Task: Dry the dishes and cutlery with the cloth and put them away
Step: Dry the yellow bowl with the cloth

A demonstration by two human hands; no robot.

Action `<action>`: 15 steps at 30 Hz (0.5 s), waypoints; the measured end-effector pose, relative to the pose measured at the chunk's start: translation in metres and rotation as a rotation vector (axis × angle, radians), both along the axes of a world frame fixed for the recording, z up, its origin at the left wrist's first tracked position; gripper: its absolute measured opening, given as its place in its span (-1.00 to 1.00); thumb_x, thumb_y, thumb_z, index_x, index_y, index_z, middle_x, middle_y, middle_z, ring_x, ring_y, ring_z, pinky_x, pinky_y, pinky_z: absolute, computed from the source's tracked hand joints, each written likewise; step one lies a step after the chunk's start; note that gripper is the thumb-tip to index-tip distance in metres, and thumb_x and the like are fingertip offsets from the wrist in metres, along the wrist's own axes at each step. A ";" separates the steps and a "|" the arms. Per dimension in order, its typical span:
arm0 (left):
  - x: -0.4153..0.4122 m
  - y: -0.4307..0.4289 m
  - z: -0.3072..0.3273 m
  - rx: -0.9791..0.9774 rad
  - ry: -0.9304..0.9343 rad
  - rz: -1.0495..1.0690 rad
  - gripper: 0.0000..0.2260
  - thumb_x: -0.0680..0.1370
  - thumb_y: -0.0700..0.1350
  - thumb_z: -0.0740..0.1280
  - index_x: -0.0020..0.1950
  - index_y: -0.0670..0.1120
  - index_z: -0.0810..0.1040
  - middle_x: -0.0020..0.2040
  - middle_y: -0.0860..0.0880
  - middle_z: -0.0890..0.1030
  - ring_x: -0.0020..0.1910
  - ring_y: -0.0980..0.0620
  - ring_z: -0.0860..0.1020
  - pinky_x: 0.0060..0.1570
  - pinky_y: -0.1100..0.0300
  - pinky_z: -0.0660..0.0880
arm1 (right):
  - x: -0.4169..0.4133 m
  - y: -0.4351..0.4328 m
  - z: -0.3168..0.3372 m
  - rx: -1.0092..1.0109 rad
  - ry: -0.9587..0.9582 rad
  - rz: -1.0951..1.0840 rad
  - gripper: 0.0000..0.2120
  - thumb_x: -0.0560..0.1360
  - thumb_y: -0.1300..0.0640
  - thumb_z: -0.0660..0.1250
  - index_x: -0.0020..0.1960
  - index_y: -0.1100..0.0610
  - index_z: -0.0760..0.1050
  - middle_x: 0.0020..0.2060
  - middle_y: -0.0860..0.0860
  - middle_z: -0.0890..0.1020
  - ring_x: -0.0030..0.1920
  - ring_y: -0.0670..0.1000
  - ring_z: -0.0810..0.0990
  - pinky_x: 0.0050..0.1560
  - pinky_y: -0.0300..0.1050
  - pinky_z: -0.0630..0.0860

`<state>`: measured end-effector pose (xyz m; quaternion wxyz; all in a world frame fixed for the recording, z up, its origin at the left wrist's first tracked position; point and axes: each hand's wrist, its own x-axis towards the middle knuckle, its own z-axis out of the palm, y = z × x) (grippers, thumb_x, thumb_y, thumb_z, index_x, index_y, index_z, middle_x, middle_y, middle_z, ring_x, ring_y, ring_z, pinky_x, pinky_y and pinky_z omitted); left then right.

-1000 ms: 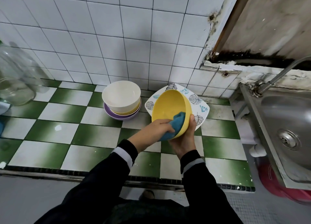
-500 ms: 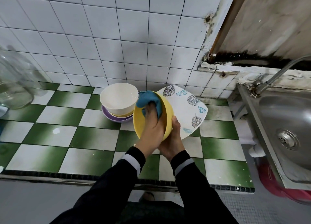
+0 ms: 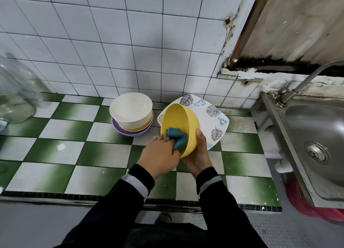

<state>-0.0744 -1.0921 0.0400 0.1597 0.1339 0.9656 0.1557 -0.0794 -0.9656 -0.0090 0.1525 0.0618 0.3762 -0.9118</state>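
Note:
A yellow bowl (image 3: 176,121) is tilted toward me above the green-and-white tiled counter (image 3: 61,147). My right hand (image 3: 199,154) grips its lower right rim and underside. My left hand (image 3: 160,154) holds a blue cloth (image 3: 177,138) bunched against the bowl's inner near wall. Behind the bowl a square white plate (image 3: 210,117) with leaf prints lies on the counter. To its left stands a stack of bowls: white bowl (image 3: 130,110) on top, a yellow one and a purple one (image 3: 130,133) below.
A steel sink (image 3: 312,136) with a drain and tap (image 3: 297,87) lies at the right, lower than the counter. A large clear glass jar (image 3: 14,98) stands at the far left. White tiled wall rises behind. A red tub (image 3: 305,206) sits under the sink.
My left hand has carried the cloth from the bowl's top rim down to its near inner wall. The bowl has tilted so its opening faces up and left again.

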 end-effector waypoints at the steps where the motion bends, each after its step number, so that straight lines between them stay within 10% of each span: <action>1: 0.003 0.001 0.005 0.084 -0.070 0.015 -0.70 0.63 -0.05 0.11 0.27 -0.08 0.51 0.23 -0.14 0.55 0.29 -0.14 0.43 0.30 0.08 0.32 | -0.001 0.001 -0.002 0.016 -0.015 -0.007 0.02 0.06 -0.34 0.63 0.31 0.24 0.49 0.15 0.24 0.61 0.18 0.22 0.57 0.23 0.13 0.53; 5: 0.005 0.006 0.020 0.520 -0.322 0.163 -0.73 0.55 -0.02 0.15 -0.24 -0.15 0.44 -0.32 -0.09 0.45 -0.28 -0.07 0.41 -0.27 0.11 0.34 | -0.001 0.002 -0.004 0.013 -0.075 -0.069 -0.17 -0.08 -0.38 0.63 -0.03 0.17 0.64 -0.09 0.18 0.64 -0.02 0.17 0.62 0.10 0.11 0.56; 12: 0.005 0.028 0.031 1.618 -0.598 0.712 -0.73 0.47 -0.06 0.30 0.10 -0.17 0.53 -0.02 -0.17 0.57 -0.07 -0.07 0.56 -0.05 0.13 0.51 | 0.002 -0.015 0.003 -0.099 -0.057 0.027 -0.03 0.15 -0.30 0.62 0.39 0.17 0.44 0.24 0.17 0.61 0.26 0.14 0.58 0.32 0.11 0.49; 15: 0.009 0.027 0.019 1.582 -0.488 0.594 -0.69 0.40 0.04 0.36 0.06 -0.09 0.53 -0.08 -0.09 0.58 -0.04 -0.05 0.56 0.03 0.16 0.51 | 0.008 -0.020 0.001 -0.079 -0.065 0.066 -0.13 0.16 -0.27 0.62 0.34 0.11 0.48 0.15 0.09 0.66 0.17 0.05 0.64 0.08 0.01 0.60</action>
